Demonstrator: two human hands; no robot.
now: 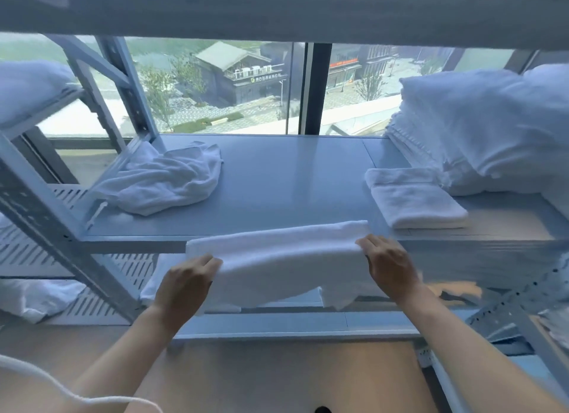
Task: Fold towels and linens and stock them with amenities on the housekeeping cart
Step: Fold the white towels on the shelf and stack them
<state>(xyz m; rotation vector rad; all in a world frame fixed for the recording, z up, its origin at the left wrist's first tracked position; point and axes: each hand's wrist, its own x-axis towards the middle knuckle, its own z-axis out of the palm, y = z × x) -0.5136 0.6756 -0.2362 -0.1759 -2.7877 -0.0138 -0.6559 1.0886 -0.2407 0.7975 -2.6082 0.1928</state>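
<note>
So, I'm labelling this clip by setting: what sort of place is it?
Probably a hotel linen or housekeeping storeroom, on an upper floor. Metal shelving holds a tall stack of white linens and a folded towel, both hands hold a towel, and the window looks down on rooftops.

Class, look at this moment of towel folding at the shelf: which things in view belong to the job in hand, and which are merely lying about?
Part of the job:
left hand and right hand, gripping the held towel
folded towel on the shelf
crumpled towel
stacked linens

Lying about:
white cord, lower left
window behind the shelf
</note>
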